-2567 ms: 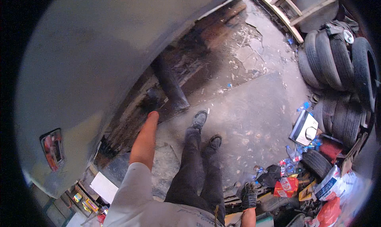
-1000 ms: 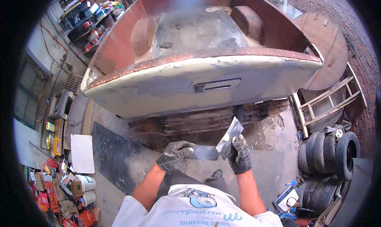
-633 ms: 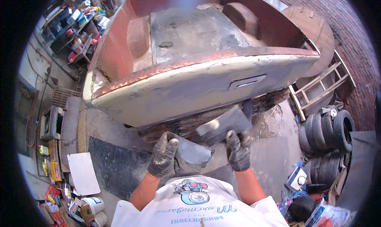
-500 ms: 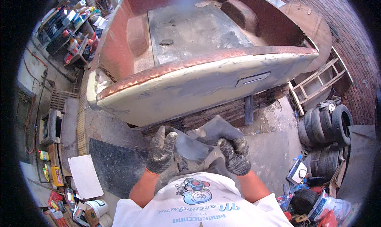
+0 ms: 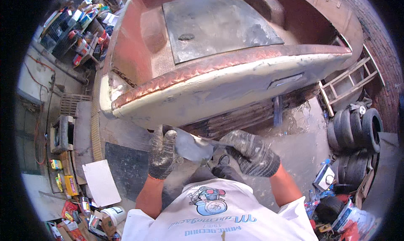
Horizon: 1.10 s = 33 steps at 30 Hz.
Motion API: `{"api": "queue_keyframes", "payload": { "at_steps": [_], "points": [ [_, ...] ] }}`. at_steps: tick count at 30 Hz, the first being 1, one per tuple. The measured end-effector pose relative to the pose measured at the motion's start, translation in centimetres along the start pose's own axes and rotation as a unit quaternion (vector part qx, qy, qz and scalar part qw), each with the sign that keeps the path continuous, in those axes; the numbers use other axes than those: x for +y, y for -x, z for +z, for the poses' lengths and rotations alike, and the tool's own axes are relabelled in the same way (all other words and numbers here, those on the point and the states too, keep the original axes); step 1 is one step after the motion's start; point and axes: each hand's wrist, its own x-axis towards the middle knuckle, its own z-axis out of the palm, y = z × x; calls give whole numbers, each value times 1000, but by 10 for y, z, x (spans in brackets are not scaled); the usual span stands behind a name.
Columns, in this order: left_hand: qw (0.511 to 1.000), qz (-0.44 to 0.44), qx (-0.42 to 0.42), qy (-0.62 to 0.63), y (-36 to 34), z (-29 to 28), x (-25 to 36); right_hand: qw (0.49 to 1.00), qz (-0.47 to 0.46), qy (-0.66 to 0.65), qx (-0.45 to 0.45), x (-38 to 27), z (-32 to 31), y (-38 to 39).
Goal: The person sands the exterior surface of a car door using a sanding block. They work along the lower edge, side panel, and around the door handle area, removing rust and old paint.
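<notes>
Gripping the left end of a thin grey sheet [image 5: 191, 148] with the gloved left hand [image 5: 163, 152], in front of the body and below the patchy cream-and-grey tailgate [image 5: 210, 89]. Holding a second, darker sheet [image 5: 218, 143], almost edge-on, in the curled gloved right hand [image 5: 252, 153]. Having stacked tires [image 5: 350, 131] farther right, well apart.

Left hand [image 5: 163, 154], gloved in smudged dark-grey knit – 11 o'clock off white-shirted torso [image 5: 221, 222], fingers up, thumb pressed in. Right hand [image 5: 252, 153], gloved alike – 1 o'clock, back up, fingers curled toward 10.
</notes>
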Motion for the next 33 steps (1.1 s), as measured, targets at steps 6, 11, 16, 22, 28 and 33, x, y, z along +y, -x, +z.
{"api": "queue_keyframes", "payload": {
  "at_steps": [6, 11, 16, 22, 28, 33],
  "points": [
    [968, -104, 62, 220, -20, 2, 10, 960, 250, 1, 128, 15, 9, 4],
    [964, -121, -21, 235, -39, -7, -6, 891, 278, -198, 299, 12, 51, -12],
    [965, -55, -150, 206, -52, -40, -41, 836, 293, -234, 400, 3, 101, -41],
    [839, 480, -193, -169, -68, -72, -90, 829, 350, -142, 412, -10, 137, -67],
    [873, 318, -346, -128, -70, -93, -126, 747, 208, -288, 561, -34, 117, -94],
    [902, 95, -418, -47, -62, -115, -131, 875, 124, 327, 334, -38, 92, -97]
  ]
}}
